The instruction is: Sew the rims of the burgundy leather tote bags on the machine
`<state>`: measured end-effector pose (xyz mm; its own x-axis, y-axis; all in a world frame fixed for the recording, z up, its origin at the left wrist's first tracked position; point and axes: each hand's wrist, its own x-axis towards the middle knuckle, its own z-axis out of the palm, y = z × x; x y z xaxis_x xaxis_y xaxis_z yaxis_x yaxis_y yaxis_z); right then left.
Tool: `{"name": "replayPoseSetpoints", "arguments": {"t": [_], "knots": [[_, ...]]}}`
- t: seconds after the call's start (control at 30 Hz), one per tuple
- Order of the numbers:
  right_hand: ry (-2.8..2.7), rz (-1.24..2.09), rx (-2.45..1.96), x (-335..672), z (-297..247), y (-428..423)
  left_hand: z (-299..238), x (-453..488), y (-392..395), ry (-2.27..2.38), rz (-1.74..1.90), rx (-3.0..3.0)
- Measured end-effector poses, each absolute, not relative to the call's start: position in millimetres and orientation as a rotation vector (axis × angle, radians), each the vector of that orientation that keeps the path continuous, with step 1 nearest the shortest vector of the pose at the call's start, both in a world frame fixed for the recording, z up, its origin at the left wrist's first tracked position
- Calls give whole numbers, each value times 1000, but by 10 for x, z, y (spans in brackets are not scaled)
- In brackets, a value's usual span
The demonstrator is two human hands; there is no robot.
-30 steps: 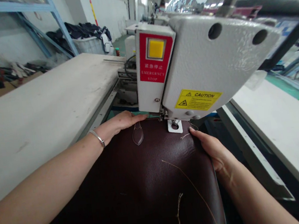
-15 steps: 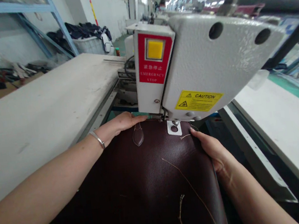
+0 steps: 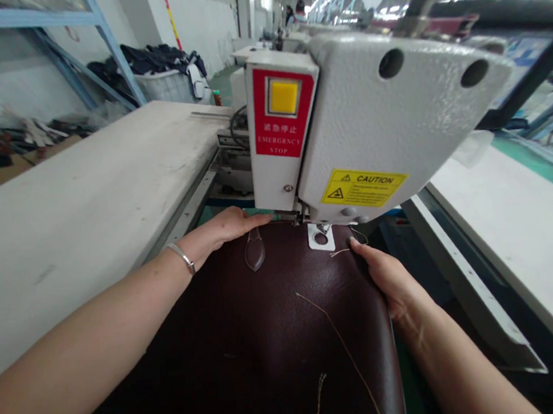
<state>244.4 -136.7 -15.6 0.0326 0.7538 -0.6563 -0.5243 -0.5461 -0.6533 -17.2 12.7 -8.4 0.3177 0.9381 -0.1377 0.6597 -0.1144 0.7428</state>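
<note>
Brown leather piece (image 3: 270, 315) sits under the sewing machine head (image 3: 397, 118), in the gap between left table (image 3: 77, 191) and right table (image 3: 525, 223). Its near edge runs out of view.

Left hand (image 3: 231, 224): on the leather's far edge, toward the far left corner, thumb stretched along that edge and pointing at the machine. Other fingers are out of sight past the edge, so can't tell how far they're closed. Bracelet (image 3: 182, 257) on that wrist.

Right hand (image 3: 382, 271): on the leather's right edge, near the far right corner. Thumb pressed on top, fingers wrapped underneath; edge pinched between them.

White plate (image 3: 330, 243) with a round hole rests flat at the leather's far edge, right of middle, right below the machine head. Dark leather tab (image 3: 255, 255), pointed end toward the near side, at the same edge just beside the left thumb. Short pale thread (image 3: 341, 251) between plate and right thumb. Long thread (image 3: 341, 337) lies from about mid-leather toward the near right corner; frayed thread (image 3: 318, 400) to its left, closer to the near edge.

Stop box (image 3: 274, 187) is mounted on the machine's left side, yellow button (image 3: 284, 96) near its top. Caution label (image 3: 365, 186) low on the head. Bin (image 3: 165, 86) piled with dark fabric stands beyond the left table's far edge.
</note>
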Motion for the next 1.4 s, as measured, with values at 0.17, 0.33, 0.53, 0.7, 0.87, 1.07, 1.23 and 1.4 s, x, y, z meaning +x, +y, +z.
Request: {"name": "replayPoseSetpoints", "arguments": {"t": [0.17,0.33,0.53,0.7,0.87,1.07,1.23,1.4], "knots": [[-285,1658,-1339,2436,-172,-1373,-31,-159,74,1470,434,1837],[-395,1550,-1419,2393,-187,-1401,-41,-160,93,1435,468,1870],[-375,1475,-1464,2322,-148,-1437,-52,-157,116,1442,473,1878],[-425,1568,-1380,2363,-196,-1399,-23,-148,76,1464,455,1884],[-496,1566,-1377,2422,-245,-1323,-53,-163,104,1450,443,1892],[-490,1570,-1379,2429,-271,-1313,-124,-185,165,1445,450,1880],[-494,1559,-1377,2420,-284,-1330,-146,-193,170,1440,441,1888],[-471,1562,-1381,2416,-290,-1316,-140,-184,164,1443,433,1885]]}}
